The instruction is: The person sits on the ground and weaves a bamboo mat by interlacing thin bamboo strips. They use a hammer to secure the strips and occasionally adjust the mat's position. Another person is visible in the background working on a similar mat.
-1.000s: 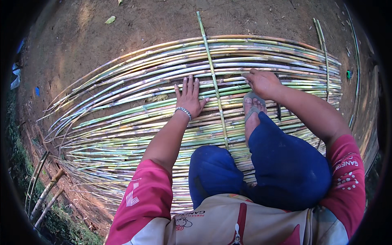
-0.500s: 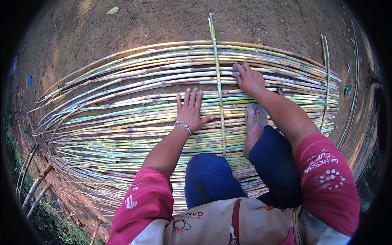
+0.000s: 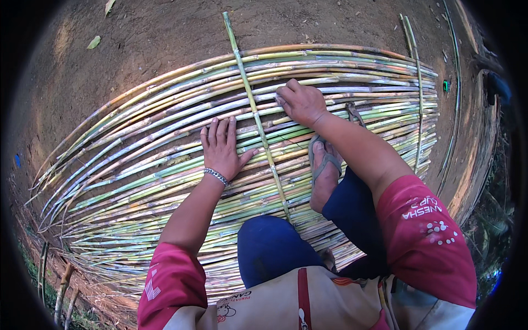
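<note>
Many long jointed canes [image 3: 165,125], green, yellow and purplish, lie side by side on the ground. A greenish crosspiece cane [image 3: 245,80] lies across them. My left hand [image 3: 221,148] rests on the canes just left of the crosspiece, fingers spread and palm down. To the right of the crosspiece, my right hand [image 3: 303,103] has its fingers curled down over a cane; the fingertips are partly hidden. My sandalled foot [image 3: 325,170] presses on the canes. Beside my right forearm lies a dark, pincer-like metal tool [image 3: 355,114].
A second crosspiece [image 3: 420,104] lies across the canes near their right ends. Brown bare soil [image 3: 165,33] spreads beyond the canes, with a leaf [image 3: 94,42] on it. Wooden stakes [image 3: 63,291] stand at the lower left. A small green object [image 3: 445,86] lies at the right.
My view has shifted and turned, so the canes and crosspiece appear slanted and farther left. Both hands keep nearly the same places on the canes; my right hand is a little nearer the crosspiece.
</note>
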Motion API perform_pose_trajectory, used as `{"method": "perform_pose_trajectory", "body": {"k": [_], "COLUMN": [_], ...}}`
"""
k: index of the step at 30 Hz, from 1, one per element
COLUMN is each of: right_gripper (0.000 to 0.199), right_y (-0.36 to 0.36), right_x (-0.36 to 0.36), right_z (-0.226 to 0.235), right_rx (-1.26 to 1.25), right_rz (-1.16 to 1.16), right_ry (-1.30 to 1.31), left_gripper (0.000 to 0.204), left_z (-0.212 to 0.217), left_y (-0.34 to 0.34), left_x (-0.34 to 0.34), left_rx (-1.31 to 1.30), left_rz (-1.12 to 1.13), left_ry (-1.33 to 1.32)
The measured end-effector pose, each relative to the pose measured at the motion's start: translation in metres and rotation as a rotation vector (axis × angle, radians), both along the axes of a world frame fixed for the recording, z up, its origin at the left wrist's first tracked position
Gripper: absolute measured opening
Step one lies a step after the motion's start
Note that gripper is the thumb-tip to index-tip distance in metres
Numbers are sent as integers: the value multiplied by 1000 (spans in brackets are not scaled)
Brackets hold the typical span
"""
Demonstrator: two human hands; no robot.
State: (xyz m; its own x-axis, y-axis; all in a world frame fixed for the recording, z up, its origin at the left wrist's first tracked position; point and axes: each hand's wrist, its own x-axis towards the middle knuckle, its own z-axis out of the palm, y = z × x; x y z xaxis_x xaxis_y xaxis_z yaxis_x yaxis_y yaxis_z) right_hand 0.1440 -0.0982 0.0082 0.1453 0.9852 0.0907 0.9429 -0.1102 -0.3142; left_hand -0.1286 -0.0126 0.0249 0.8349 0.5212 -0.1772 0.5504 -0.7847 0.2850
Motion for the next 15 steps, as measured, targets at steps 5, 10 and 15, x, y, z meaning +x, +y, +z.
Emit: {"method": "perform_pose_trajectory", "body": {"k": [5,10,15], "right_gripper": [12,13,14], "right_y": [-5,-6,-7], "right_x": [0,-6,0], "right_z": [5,8,8], "right_rx": [-44,-48,-56], "right_rz": [-18,16,37], "right_ry": [9,-7,-5], "left_gripper": [101,98,64], "left_z": [4,9,18], "left_y": [1,-4,20], "left_x": [9,5,11], "left_rx": [-9,-9,-130], "left_rz": [41,94,89], "left_ry": [-131,-145,-161]}}
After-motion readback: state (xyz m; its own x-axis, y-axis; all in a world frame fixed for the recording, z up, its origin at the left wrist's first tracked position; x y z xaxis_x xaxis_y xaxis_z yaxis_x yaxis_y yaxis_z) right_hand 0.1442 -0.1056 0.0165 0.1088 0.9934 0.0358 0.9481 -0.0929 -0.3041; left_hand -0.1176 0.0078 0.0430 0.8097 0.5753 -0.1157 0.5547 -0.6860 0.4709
